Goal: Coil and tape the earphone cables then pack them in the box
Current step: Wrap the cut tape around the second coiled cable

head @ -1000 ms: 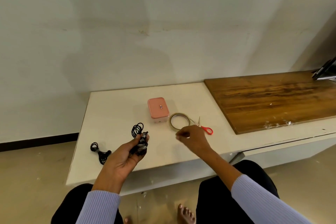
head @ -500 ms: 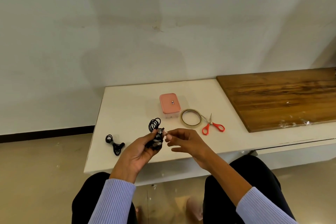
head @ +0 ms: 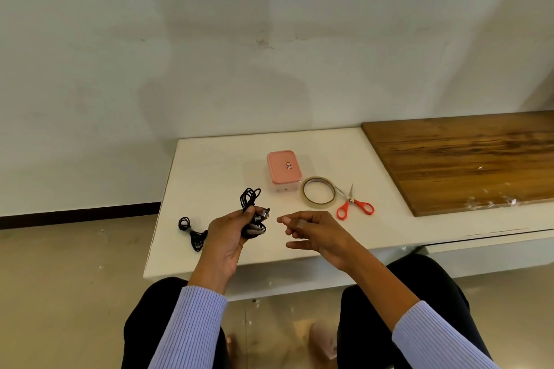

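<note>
My left hand [head: 227, 234] grips a bundle of coiled black earphone cable [head: 251, 204] with silver earbuds, held above the white table's [head: 215, 165] front part. My right hand [head: 314, 231] hovers just right of the bundle, apart from it, with thumb and forefinger pinched and a small pale piece of tape [head: 300, 224] stuck on a finger. A second coiled black earphone [head: 192, 234] lies on the table to the left of my left hand. The pink lidded box [head: 284, 169] stands shut further back.
A roll of clear tape [head: 318, 195] lies flat right of the box, with red-handled scissors [head: 353, 205] beside it. A brown wooden board [head: 464, 159] covers the table's right part. A wall runs close behind. My knees are under the front edge.
My right hand came from the tape roll to the bundle, then drew slightly back to the right. My left hand keeps its hold on the cable. The camera view shifted left.
</note>
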